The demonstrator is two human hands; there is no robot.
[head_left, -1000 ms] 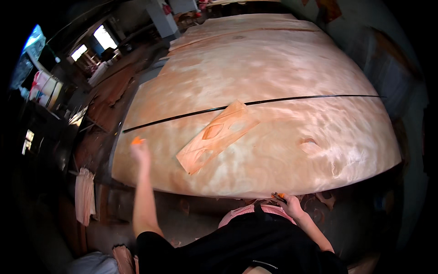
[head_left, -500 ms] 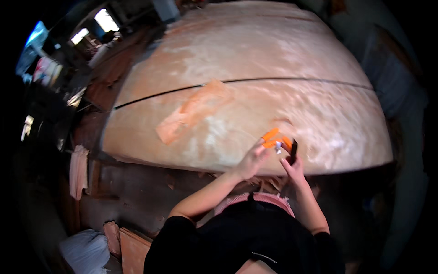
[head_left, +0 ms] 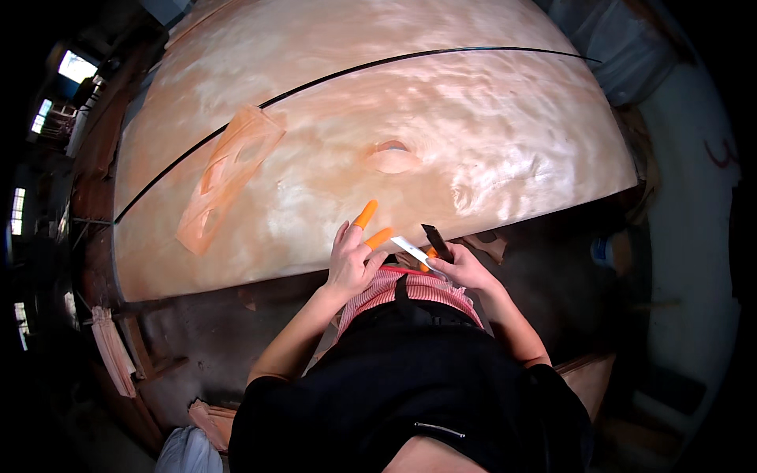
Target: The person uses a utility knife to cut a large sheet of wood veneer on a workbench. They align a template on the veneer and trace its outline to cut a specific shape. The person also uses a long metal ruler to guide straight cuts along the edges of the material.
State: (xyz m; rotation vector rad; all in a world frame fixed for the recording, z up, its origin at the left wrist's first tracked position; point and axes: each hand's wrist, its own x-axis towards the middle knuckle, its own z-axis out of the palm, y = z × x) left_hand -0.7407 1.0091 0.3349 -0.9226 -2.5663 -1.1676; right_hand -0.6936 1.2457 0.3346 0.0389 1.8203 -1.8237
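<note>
Mostly, the frame was filled by the big sheet of pale wood veneer [head_left: 441,118], spread flat over the table so its whole face lay within reach; a dark seam [head_left: 260,104] ran across it from the left edge to the upper right. Left of centre lay a loose veneer strip with cut-out holes [head_left: 225,175], set aside well away from my hands. Near the middle sat an oval knot patch [head_left: 392,156]. At the lower centre, just at the sheet's near edge, my left hand [head_left: 349,264] rested half open, its orange fingertip guards [head_left: 365,214] stretched toward the sheet, holding nothing that I could make out. My right hand [head_left: 464,270] was closed around a small knife [head_left: 418,252], blade pointing at my left fingers, a judgement being that the guards were there against it.
</note>
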